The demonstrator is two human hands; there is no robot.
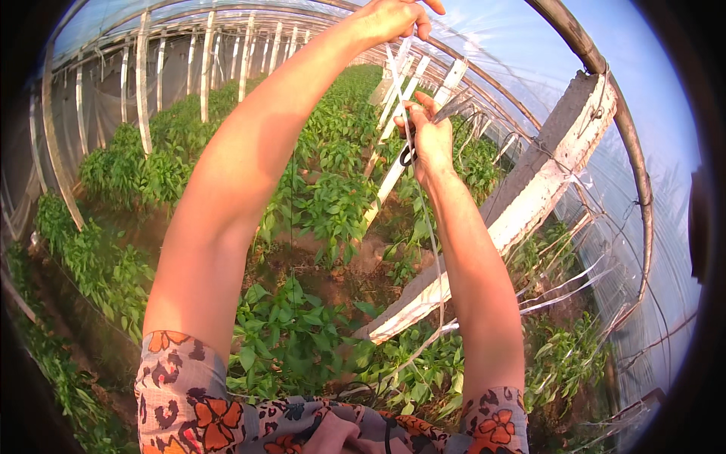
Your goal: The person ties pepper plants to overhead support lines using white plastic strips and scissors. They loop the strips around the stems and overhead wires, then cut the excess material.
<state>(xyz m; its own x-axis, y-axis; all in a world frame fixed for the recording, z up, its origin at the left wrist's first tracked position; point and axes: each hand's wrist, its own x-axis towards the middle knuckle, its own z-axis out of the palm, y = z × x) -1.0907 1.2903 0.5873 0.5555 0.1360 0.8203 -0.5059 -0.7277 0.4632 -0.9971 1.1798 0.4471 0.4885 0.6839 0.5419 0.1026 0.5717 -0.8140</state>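
Observation:
My left hand (400,20) is raised at the top of the view, its fingers pinching a white plastic twine (404,96). From there the twine hangs down past my right wrist towards the plants. My right hand (430,133) is lower and to the right, closed around scissors (407,153) with dark handles, whose blades point up and to the right. The twine passes close in front of the right fingers; whether they touch it I cannot tell. Leafy green pepper plants (295,329) grow below both arms.
A thick concrete post (544,187) leans across the right side, beside my right forearm, with wires and loose twine around it. Curved poles (638,153) carry the plastic film (669,227) of a greenhouse. Upright posts (142,85) stand at the left, and rows of plants reach back.

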